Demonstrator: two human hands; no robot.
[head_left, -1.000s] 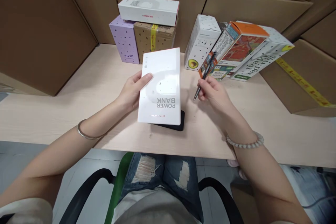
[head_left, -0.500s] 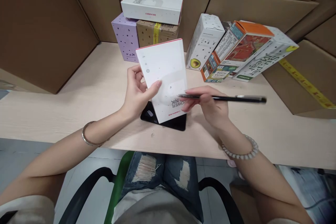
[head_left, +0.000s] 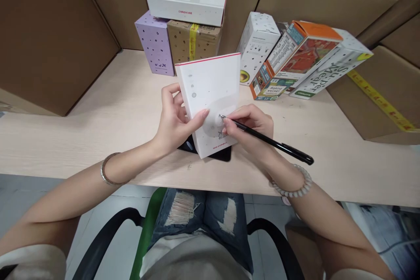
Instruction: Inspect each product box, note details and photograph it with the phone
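Note:
A white power bank box with a red top edge is tilted in front of me, its printed face upward. My left hand grips it by the left side, thumb on the face and fingers behind. Between the fingertips of my right hand is a black pen. Its metal tip is at the middle of the box's face; whether it touches cannot be told. Under the box lies a flat black object, perhaps a phone or tablet, mostly hidden.
Behind stand a purple box and a taped brown box, with a white box on top. To the right lean a white avocado box, an orange-topped box and a Super Meal box. Large cartons surround the table.
The pen has swung from nearly level to slanting, its tip moving onto the middle of the box's face. The box has shifted slightly right and down in my left hand.

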